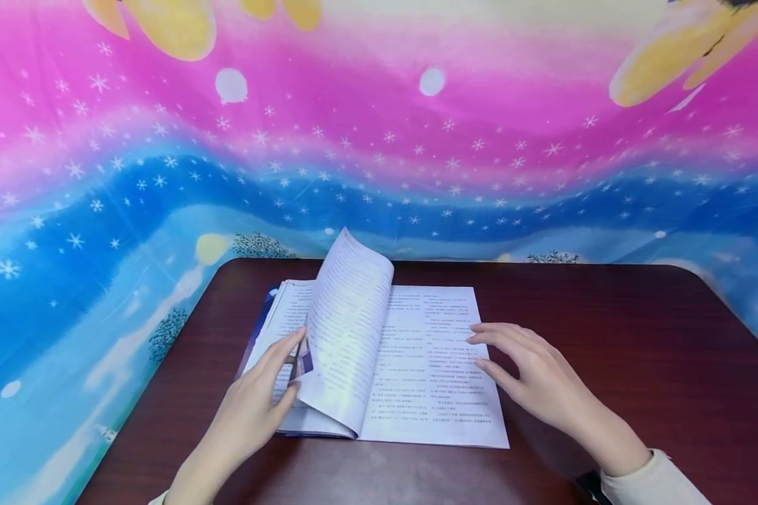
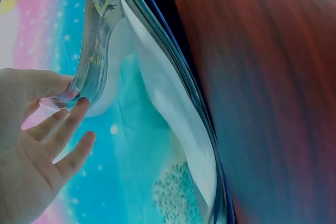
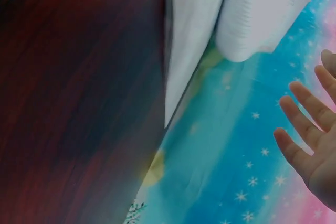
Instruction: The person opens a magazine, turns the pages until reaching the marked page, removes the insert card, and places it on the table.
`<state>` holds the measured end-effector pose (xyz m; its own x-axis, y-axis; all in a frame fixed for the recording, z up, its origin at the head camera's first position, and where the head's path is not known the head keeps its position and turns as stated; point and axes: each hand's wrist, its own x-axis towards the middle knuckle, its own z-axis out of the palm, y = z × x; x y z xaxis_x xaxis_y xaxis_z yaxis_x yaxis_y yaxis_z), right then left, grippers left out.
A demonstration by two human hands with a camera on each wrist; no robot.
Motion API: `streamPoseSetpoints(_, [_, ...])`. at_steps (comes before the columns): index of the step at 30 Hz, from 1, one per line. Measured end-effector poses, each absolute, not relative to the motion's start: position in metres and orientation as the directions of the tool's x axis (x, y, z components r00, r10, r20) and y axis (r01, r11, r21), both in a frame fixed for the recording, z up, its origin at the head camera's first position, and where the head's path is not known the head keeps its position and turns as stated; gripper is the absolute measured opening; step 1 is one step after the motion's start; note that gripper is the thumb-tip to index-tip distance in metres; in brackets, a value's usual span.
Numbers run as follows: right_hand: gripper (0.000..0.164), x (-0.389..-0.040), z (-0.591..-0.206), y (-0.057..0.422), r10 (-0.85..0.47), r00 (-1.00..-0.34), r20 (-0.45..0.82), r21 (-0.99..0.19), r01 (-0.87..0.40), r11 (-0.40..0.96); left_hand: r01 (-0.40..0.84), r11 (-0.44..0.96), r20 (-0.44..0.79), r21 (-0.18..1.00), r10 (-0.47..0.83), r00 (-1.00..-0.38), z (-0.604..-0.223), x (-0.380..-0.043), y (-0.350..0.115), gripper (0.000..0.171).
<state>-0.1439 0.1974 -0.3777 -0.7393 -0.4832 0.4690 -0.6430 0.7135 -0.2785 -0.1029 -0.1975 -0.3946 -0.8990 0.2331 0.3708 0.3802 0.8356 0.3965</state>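
A magazine (image 1: 442,365) with printed text lies spread on the table in the head view. My left hand (image 1: 253,400) is at its left half and pinches a raised page (image 1: 350,322) between thumb and fingers. That page stands up in a curve, its top corner leaning toward the back. Seen from the left wrist, the thumb and a finger of the left hand (image 2: 47,135) meet at the curled page's edge (image 2: 97,51), and the other fingers are spread. At the right page's outer edge hovers my right hand (image 1: 530,375), fingers extended and holding nothing.
The dark reddish-brown wooden table (image 1: 638,337) extends on both sides of the magazine. Behind and left of it hangs a colourful cloth (image 1: 379,154) with snowflakes. A dark object (image 1: 590,485) shows near the right sleeve (image 1: 653,480).
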Motion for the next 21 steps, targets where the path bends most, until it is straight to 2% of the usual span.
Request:
streamPoseSetpoints(9, [0.033, -0.143, -0.385, 0.216, -0.599, -0.718, 0.354, -0.234, -0.688, 0.687, 0.207, 0.875, 0.157, 0.437, 0.153, -0.976, -0.397, -0.096, -0.224, 0.093])
streamPoseSetpoints(16, [0.033, -0.141, -0.394, 0.224, -0.631, -0.706, 0.322, -0.213, -0.703, 0.679, 0.146, 0.88, 0.045, 0.451, 0.141, -0.989, -0.396, -0.093, -0.247, 0.062])
streamPoseSetpoints(18, [0.032, -0.14, -0.396, 0.226, -0.636, -0.712, 0.297, -0.214, -0.699, 0.683, 0.116, 0.885, 0.004, 0.45, 0.128, -0.992, -0.397, -0.093, -0.253, 0.059])
streamPoseSetpoints(21, [0.03, -0.138, -0.396, 0.228, -0.636, -0.728, 0.256, -0.221, -0.684, 0.695, 0.065, 0.894, -0.076, 0.442, 0.11, -0.991, -0.4, -0.095, -0.258, 0.063])
